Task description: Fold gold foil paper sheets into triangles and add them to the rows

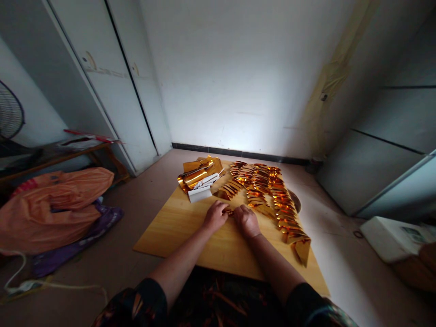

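Over the middle of a low wooden board (177,227), my left hand (216,216) and my right hand (246,220) meet with fingers closed. Between them shows a small piece of gold foil paper (229,211), pinched from both sides; its shape is mostly hidden by my fingers. Just beyond lies a short row of folded gold foil pieces (230,188). Longer overlapping rows of folded gold foil pieces (286,206) run down the board's right side. At the far left of the board are loose gold foil sheets (200,172) and white paper pieces (200,194).
Left of the board lie an orange bag (57,209) and a purple bag (78,240) on the floor, near a white cable (61,286). A wardrobe (102,81) and a fan (10,111) stand farther left. At right are a fridge (384,150) and a white box (391,238).
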Available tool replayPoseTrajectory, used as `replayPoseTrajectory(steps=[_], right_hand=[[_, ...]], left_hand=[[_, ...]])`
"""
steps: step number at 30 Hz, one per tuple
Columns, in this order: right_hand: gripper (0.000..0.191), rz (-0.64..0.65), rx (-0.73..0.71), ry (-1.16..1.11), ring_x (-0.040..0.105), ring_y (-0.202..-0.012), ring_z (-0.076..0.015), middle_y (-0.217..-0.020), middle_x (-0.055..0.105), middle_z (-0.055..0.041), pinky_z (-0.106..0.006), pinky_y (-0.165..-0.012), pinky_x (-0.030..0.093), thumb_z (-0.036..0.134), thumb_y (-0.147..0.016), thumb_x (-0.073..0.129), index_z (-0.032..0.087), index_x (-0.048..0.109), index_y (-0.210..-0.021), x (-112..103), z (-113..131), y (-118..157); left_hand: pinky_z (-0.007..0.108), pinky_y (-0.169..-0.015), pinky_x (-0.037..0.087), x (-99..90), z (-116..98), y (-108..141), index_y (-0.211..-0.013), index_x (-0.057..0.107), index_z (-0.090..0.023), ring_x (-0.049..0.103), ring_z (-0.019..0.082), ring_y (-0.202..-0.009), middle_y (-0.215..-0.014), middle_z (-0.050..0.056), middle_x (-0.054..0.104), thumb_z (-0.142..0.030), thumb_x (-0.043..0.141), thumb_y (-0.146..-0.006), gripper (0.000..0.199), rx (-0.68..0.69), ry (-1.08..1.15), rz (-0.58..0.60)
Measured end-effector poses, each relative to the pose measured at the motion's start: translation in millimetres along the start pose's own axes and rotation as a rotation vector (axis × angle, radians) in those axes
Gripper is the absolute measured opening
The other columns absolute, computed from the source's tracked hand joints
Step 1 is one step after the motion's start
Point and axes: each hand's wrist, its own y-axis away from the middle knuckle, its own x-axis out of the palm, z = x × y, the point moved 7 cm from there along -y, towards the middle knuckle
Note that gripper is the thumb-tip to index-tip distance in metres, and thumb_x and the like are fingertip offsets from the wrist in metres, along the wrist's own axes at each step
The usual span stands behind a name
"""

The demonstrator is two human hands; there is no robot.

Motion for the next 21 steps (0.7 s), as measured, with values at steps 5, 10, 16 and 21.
replayPoseTrajectory(steps=[5, 10, 16, 21], right_hand=[[0.028, -0.024, -0.01, 0.004, 0.052, -0.069, -0.0142, -0.078, 0.061, -0.0051, -0.025, -0.067, 0.036, 0.019, -0.095, 0.041, 0.017, 0.065, -0.081, -1, 1, 1], [0.027, -0.053, -0.026, 0.02, 0.053, -0.07, -0.0138, -0.078, 0.061, -0.005, -0.025, -0.067, 0.034, 0.018, -0.094, 0.043, 0.016, 0.066, -0.08, -3, 2, 1], [0.022, -0.05, -0.003, 0.033, 0.054, -0.079, -0.0163, -0.083, 0.063, -0.0058, -0.028, -0.07, 0.031, 0.023, -0.093, 0.047, 0.018, 0.066, -0.084, -10, 5, 1], [0.012, -0.112, -0.098, 0.023, 0.052, -0.086, -0.0183, -0.09, 0.065, -0.0044, -0.03, -0.075, 0.027, 0.029, -0.09, 0.056, 0.021, 0.066, -0.09, -12, 16, -1]], left_hand=[[0.034, -0.093, 0.051, -2.7, 2, 2, -0.108, 0.066, -0.018, 0.06, 0.018, -0.099, -0.105, 0.006, 0.063, -0.007, 0.057, -0.072, 0.038, 0.006, 0.036, -0.039], [0.034, -0.094, 0.05, -8.2, 8, 1, -0.108, 0.065, -0.019, 0.06, 0.017, -0.101, -0.105, 0.005, 0.065, -0.001, 0.051, -0.072, 0.043, -0.019, 0.083, -0.087], [0.032, -0.091, 0.052, -7.8, 10, 2, -0.108, 0.065, -0.018, 0.061, 0.017, -0.099, -0.105, 0.006, 0.065, 0.001, 0.049, -0.07, 0.045, -0.017, 0.12, -0.101], [0.032, -0.087, 0.053, -4.7, 5, 3, -0.103, 0.066, -0.016, 0.061, 0.017, -0.094, -0.099, 0.006, 0.065, 0.004, 0.051, -0.068, 0.043, 0.06, 0.111, -0.127]])
